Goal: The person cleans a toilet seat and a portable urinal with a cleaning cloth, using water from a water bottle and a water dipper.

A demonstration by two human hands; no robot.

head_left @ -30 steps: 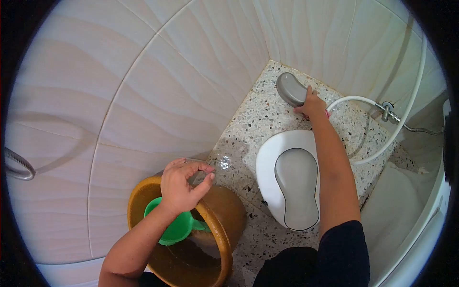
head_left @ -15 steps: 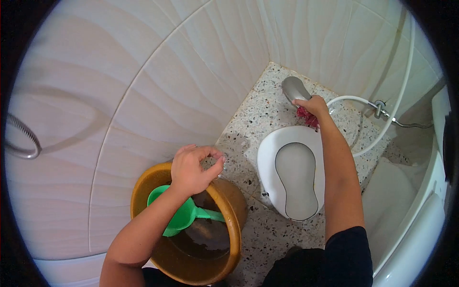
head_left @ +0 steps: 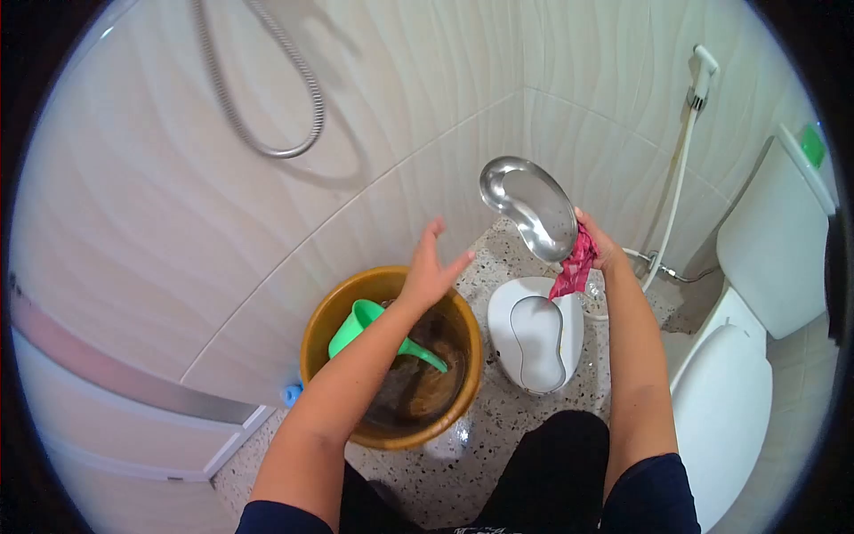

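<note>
A shiny steel kidney dish [head_left: 527, 206] is held up in my right hand [head_left: 605, 247], its hollow side turned toward me and tilted. A crumpled red cloth-like piece [head_left: 576, 264] hangs from the same hand at the dish's lower edge. My left hand [head_left: 433, 272], empty with thumb and fingers apart, reaches over the far rim of a brown tub [head_left: 473, 392]. Inside the tub, a green dipper [head_left: 358, 325] rests in murky water, partly hidden by my left forearm. Below the dish, a white bedpan [head_left: 572, 329] sits on the floor.
To the right stands a white toilet [head_left: 725, 418] with its lid down. A hand sprayer [head_left: 703, 71] hangs on the wall, its white hose running down to a valve. A metal hose [head_left: 307, 107] loops on the left wall. Something blue [head_left: 292, 394] lies beside the tub.
My right hand has raised the kidney dish and turned it, so its inside now faces me. My left hand has gone from curled fingers to spread ones. The view has tilted up.
</note>
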